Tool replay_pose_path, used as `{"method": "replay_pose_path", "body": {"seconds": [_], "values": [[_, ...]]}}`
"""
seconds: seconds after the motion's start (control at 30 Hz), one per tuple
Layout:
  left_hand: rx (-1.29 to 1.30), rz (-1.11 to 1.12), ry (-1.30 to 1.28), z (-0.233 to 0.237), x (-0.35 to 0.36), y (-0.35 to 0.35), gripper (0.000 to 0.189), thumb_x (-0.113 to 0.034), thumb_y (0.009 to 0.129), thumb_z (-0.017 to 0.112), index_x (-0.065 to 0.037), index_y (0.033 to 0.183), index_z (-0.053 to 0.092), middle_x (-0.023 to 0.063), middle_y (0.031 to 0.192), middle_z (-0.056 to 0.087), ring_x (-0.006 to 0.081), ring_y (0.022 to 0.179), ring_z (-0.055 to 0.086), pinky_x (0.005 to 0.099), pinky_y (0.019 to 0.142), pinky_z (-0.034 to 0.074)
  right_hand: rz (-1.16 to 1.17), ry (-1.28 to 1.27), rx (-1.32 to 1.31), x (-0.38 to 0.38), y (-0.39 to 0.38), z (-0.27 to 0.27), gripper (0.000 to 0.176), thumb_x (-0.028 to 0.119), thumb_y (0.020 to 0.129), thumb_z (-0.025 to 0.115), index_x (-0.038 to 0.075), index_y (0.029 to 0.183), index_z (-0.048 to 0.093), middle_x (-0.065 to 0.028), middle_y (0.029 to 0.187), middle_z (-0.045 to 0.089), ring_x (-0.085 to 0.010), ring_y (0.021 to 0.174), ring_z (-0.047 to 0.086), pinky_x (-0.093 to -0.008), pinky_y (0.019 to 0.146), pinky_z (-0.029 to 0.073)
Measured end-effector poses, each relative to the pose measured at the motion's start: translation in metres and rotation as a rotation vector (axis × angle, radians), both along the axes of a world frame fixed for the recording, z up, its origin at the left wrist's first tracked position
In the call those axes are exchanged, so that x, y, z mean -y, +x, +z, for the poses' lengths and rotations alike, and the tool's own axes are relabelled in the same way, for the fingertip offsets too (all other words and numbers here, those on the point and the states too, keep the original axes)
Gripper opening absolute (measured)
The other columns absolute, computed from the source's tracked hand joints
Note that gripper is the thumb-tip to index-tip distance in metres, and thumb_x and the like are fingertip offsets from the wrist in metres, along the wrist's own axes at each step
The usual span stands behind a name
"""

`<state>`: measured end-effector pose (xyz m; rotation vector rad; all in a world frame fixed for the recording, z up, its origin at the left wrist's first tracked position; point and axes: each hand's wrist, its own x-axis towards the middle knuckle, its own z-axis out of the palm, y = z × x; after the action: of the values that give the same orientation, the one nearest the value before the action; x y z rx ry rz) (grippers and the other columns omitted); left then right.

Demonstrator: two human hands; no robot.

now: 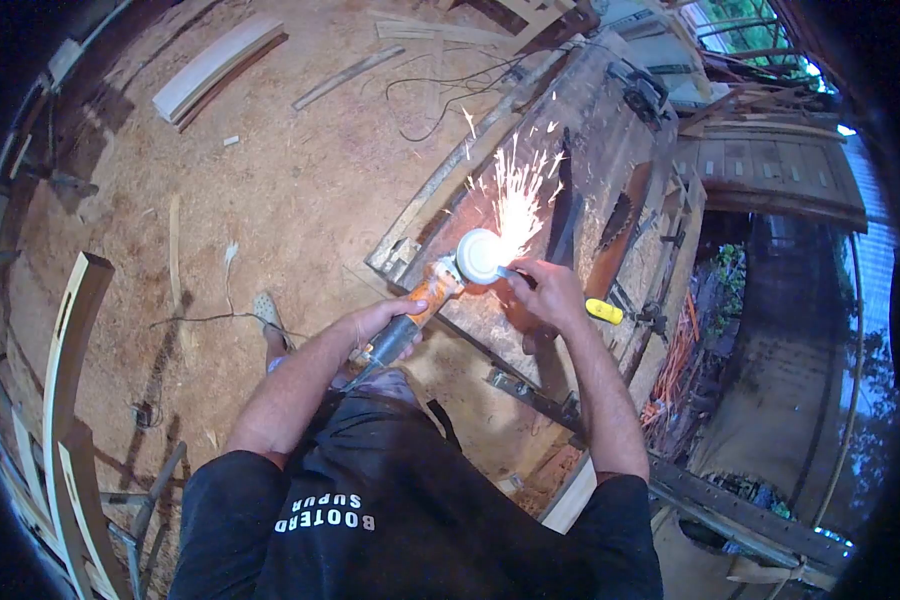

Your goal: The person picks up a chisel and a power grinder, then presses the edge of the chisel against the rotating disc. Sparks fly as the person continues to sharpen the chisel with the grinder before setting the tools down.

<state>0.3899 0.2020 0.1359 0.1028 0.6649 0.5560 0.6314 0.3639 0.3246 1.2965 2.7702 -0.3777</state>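
An orange and grey angle grinder [415, 312] lies in my left hand [385, 320], which is wrapped round its body. Its round pale disc [479, 256] faces up, and bright sparks [518, 205] fly from the disc's right side toward the far end of the bench. My right hand [548, 290] pinches a small metal piece [507, 272] against the disc's edge. Most of that piece is hidden by my fingers and the glare. Just right of my right hand, a yellow object [603, 311] rests on the wooden workbench [470, 335].
A toothed circular blade [617, 220] lies on the bench at right. Dark cables [440, 85] trail over the sawdust-covered floor [320, 180]. Boards [220, 68] lie at the upper left, and long beams [65, 340] stand at the left. A panelled wooden door [770, 170] is at the right.
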Motion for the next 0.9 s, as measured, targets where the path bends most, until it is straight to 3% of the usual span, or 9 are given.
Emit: {"method": "replay_pose_path", "body": {"seconds": [0.67,0.9], "values": [[-0.022,0.012,0.010,0.0040,-0.0005,-0.0004,0.061,-0.056,0.091,0.071,-0.005,0.119,0.054,0.0121,0.087,0.068,0.0243,0.065,0.070,0.0394,0.060,0.061,-0.014,-0.064,-0.009,0.0100,0.0020,0.0024,0.021,0.031,0.092,0.069,0.019,0.108,0.076,-0.0093,0.096,0.077,-0.0293,0.084,0.074,-0.0420,0.074,0.059],[-0.047,-0.012,0.023,0.0067,-0.0001,-0.0015,0.064,-0.060,0.088,0.072,-0.004,0.115,0.059,0.0113,0.089,0.070,0.0234,0.067,0.070,0.0376,0.061,0.061,-0.057,-0.040,0.027,0.0054,-0.0004,0.0035,0.022,0.032,0.091,0.071,0.019,0.107,0.076,-0.0092,0.094,0.077,-0.0294,0.083,0.075,-0.0420,0.073,0.059]]}}
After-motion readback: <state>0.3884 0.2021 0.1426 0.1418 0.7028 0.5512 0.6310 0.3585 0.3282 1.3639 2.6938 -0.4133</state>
